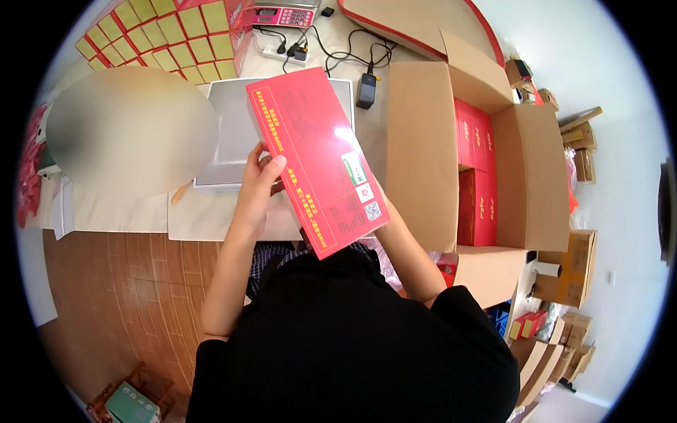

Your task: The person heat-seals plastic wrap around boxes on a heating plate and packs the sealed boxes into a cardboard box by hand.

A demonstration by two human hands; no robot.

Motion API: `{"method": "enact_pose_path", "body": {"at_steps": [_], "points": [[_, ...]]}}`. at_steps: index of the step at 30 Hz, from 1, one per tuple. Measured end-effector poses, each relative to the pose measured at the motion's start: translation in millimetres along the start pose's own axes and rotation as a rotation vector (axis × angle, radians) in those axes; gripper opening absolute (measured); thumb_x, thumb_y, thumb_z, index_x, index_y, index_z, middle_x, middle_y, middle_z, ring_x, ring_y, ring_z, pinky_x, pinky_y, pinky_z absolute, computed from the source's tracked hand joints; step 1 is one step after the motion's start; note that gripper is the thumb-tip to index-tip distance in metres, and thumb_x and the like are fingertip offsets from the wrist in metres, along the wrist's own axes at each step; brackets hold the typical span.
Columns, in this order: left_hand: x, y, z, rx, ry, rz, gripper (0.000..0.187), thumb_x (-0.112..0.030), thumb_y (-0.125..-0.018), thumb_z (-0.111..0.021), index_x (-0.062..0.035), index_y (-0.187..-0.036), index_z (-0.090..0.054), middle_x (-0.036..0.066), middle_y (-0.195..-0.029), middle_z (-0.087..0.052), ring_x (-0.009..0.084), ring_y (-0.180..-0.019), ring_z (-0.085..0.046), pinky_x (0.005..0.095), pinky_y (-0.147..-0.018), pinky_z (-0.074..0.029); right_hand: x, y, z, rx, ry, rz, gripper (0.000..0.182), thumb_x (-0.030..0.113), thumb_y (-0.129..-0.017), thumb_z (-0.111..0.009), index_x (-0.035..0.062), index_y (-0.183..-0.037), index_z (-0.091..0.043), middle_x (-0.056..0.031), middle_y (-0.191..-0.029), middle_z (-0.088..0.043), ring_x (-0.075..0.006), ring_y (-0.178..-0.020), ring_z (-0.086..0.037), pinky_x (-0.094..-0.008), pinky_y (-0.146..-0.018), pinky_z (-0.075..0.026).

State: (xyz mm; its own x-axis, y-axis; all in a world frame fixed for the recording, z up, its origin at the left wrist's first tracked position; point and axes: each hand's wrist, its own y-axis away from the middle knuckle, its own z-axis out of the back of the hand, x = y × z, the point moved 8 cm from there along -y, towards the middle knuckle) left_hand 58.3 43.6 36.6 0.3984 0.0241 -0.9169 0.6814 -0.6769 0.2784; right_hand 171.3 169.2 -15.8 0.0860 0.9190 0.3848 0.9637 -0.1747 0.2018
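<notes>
A flat red box [310, 155] with yellow lettering, a green-and-white label and a QR code is held up over the table's front edge, tilted. My left hand [264, 180] grips its left long edge, thumb on the top face. On the right side, my right hand [381, 194] is mostly hidden behind the box near its lower right edge; only its edge and the wrist show. Beneath the box lies a grey panel with a white rim [229, 116] on the table. To the right, an open cardboard carton [423, 155] contains red boxes [484, 208].
Stacked red-and-yellow boxes [169, 32] stand at the back left. Behind the panel are a pink scale [283, 17], a power strip [285, 55], cables and a black adapter [367, 90]. A blurred round area covers the left. More cartons [568, 268] line the right wall.
</notes>
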Motion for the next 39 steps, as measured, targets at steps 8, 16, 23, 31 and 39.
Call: {"method": "enact_pose_path", "body": {"at_steps": [8, 16, 23, 31, 39], "points": [[-14.7, 5.0, -10.1, 0.048, -0.033, -0.254, 0.082, -0.030, -0.082, -0.069, 0.0028, -0.141, -0.023, 0.007, -0.104, -0.053, 0.0115, -0.091, -0.053, 0.0273, -0.082, -0.045, -0.2, -8.5, 3.5, -0.077, 0.257, 0.002, 0.048, 0.036, -0.097, -0.046, 0.0074, -0.135, -0.043, -0.0108, -0.128, -0.055, -0.0215, -0.104, -0.062, -0.0367, -0.084, -0.055], [-25.3, 15.0, -36.6, 0.090, -0.111, -0.227, 0.084, -0.030, -0.082, -0.069, 0.0009, -0.143, -0.020, 0.012, -0.118, -0.051, 0.0152, -0.096, -0.055, 0.0277, -0.084, -0.045, 16.1, -7.2, 7.3, -0.085, 0.203, 0.073, 0.051, 0.039, -0.096, -0.048, 0.0069, -0.135, -0.043, -0.0109, -0.127, -0.055, -0.0219, -0.104, -0.062, -0.0368, -0.084, -0.055], [40.9, -1.9, -49.7, 0.275, 0.379, -0.021, 0.063, -0.041, -0.095, -0.041, -0.0016, -0.141, -0.027, 0.011, -0.130, -0.047, 0.0202, -0.114, -0.050, 0.0329, -0.096, -0.041, 33.4, 0.1, 26.5, -0.074, 0.069, 0.192, 0.053, 0.041, -0.095, -0.049, 0.0064, -0.135, -0.044, -0.0110, -0.127, -0.056, -0.0223, -0.103, -0.062, -0.0369, -0.084, -0.055], [42.1, -4.2, -50.0, 0.030, -0.539, -0.681, 0.052, -0.035, -0.100, -0.029, 0.0015, -0.137, -0.034, 0.022, -0.137, -0.036, 0.0385, -0.126, -0.032, 0.0461, -0.108, -0.022, 48.9, 26.7, 5.0, 0.109, 0.178, -0.050, 0.087, 0.048, -0.072, -0.074, 0.0023, -0.138, -0.039, -0.0144, -0.134, -0.049, -0.0244, -0.121, -0.049, -0.0415, -0.099, -0.043], [45.7, 5.2, 18.1, -0.399, -0.779, -0.557, 0.050, -0.022, -0.096, -0.043, -0.0012, -0.141, -0.033, 0.017, -0.144, -0.034, 0.0338, -0.135, -0.027, 0.0457, -0.112, -0.018, 29.0, 6.7, -18.1, -0.496, 2.338, 0.355, 0.102, 0.043, -0.052, -0.080, 0.0221, -0.142, -0.037, -0.0290, -0.130, -0.032, -0.0462, -0.117, -0.036, -0.0539, -0.099, -0.029]]}}
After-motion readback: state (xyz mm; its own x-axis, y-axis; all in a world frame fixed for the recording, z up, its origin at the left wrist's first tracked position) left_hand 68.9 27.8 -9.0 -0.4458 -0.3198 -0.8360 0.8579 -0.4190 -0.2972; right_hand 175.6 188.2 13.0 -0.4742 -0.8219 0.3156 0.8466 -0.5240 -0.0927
